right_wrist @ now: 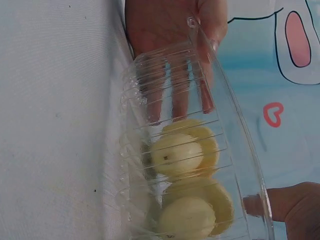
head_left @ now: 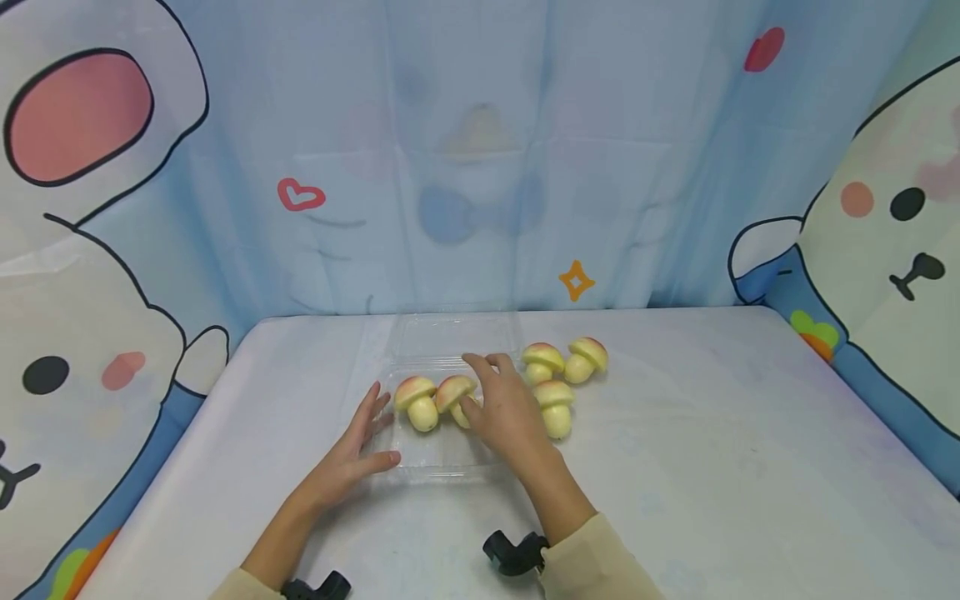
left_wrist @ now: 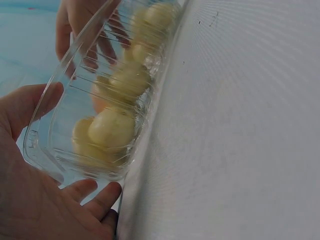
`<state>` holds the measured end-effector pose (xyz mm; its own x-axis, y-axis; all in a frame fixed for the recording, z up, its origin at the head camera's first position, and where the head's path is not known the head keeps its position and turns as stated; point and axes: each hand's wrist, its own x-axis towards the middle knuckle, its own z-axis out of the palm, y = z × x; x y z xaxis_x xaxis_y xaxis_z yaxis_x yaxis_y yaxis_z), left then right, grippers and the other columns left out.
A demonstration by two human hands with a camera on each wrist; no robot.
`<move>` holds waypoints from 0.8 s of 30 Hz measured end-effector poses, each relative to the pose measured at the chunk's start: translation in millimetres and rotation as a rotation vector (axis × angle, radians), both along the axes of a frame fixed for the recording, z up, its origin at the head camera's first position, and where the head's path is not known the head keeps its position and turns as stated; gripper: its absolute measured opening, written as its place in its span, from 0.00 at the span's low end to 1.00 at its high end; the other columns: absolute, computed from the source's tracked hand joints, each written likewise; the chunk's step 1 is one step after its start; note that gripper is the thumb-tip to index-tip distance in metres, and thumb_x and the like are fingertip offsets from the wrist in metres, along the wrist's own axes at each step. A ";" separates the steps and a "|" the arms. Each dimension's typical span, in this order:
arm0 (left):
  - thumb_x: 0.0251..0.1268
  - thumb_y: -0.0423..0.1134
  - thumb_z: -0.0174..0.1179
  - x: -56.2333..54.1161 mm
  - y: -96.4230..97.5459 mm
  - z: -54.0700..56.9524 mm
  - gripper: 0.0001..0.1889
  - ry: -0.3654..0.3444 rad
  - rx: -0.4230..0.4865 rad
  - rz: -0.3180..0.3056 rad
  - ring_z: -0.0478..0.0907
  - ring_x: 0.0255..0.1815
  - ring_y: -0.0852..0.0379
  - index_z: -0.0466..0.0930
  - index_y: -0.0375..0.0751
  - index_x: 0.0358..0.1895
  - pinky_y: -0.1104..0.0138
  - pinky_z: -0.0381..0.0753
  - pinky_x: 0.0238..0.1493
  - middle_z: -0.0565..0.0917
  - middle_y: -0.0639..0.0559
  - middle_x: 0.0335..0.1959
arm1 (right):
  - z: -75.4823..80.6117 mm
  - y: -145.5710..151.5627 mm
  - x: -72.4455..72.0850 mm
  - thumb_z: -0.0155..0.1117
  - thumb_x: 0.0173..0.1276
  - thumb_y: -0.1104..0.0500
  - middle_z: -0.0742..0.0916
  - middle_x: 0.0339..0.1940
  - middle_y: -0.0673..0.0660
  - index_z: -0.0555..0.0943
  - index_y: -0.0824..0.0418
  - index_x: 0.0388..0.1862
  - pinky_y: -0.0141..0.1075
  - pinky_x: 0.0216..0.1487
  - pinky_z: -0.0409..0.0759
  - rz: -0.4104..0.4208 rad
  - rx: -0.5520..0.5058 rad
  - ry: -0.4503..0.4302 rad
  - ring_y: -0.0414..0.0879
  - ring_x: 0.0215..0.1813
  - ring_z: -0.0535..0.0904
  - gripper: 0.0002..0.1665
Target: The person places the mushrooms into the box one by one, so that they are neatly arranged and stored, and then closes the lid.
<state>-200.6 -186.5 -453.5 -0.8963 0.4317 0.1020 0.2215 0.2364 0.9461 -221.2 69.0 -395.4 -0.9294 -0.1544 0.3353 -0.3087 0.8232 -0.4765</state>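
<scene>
Grip, clock centred on the tray in the head view: left hand (head_left: 348, 458) was spread at 8-9 o'clock, holding nothing, its thumb by the near-left rim; contact with the wall couldn't be told. Clear tray (head_left: 442, 454) sat flat on the white table (head_left: 712, 500). Left tray mushroom (head_left: 418, 406) lay inside toward 10 o'clock, cap up at 11, stem down at 5. Right tray mushroom (head_left: 455, 392) was just beside it, also inside, cap tipped to 11. Clear lid (head_left: 423, 340) was folded out flat at 12. Right hand (head_left: 508, 408) was at 3 o'clock, reaching over the wall, thumb and fingers apart astride the right tray mushroom, no pinch visible; whether they touched it, couldn't tell. Outside the tray, three loose mushrooms: first loose one (head_left: 542, 363) at 2, second loose one (head_left: 556, 409) at 3, cap toward 12, third loose one (head_left: 585, 360) also near 2 but farther out, beside the first.
</scene>
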 end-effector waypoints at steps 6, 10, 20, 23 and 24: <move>0.69 0.40 0.62 -0.2 0.0 -1.1 0.55 0.005 0.000 0.000 0.48 0.83 0.25 0.27 0.40 0.84 0.31 0.54 0.74 0.42 0.31 0.85 | 4.9 4.0 1.3 0.74 0.66 0.58 0.80 0.65 0.66 0.77 0.54 0.71 0.47 0.36 0.84 -0.014 -0.031 0.025 0.57 0.43 0.86 0.34; 0.69 0.40 0.62 0.2 0.4 -0.5 0.55 0.008 -0.003 0.006 0.48 0.83 0.25 0.27 0.40 0.84 0.30 0.53 0.75 0.42 0.31 0.85 | 8.3 6.9 1.7 0.74 0.66 0.58 0.81 0.64 0.67 0.77 0.55 0.71 0.53 0.46 0.85 -0.019 -0.048 0.064 0.62 0.57 0.84 0.34; 0.69 0.39 0.61 0.3 1.8 1.0 0.54 -0.029 -0.022 0.028 0.47 0.84 0.27 0.27 0.44 0.85 0.29 0.49 0.75 0.42 0.35 0.86 | 17.1 17.5 0.1 0.74 0.67 0.58 0.80 0.65 0.67 0.76 0.56 0.72 0.54 0.50 0.85 -0.071 -0.103 0.042 0.63 0.61 0.82 0.34; 0.69 0.40 0.61 0.3 1.4 1.2 0.55 -0.030 -0.018 0.023 0.47 0.84 0.27 0.27 0.44 0.85 0.29 0.49 0.76 0.42 0.34 0.86 | 19.6 23.2 -0.3 0.72 0.68 0.58 0.79 0.66 0.66 0.76 0.55 0.73 0.55 0.53 0.84 -0.086 -0.119 0.018 0.63 0.63 0.81 0.34; 0.69 0.39 0.61 0.2 1.2 1.2 0.55 -0.029 -0.018 0.021 0.47 0.84 0.27 0.27 0.44 0.85 0.29 0.50 0.76 0.41 0.34 0.86 | 20.1 25.1 -0.5 0.72 0.68 0.57 0.79 0.67 0.66 0.76 0.55 0.73 0.55 0.54 0.84 -0.090 -0.123 0.010 0.63 0.64 0.81 0.34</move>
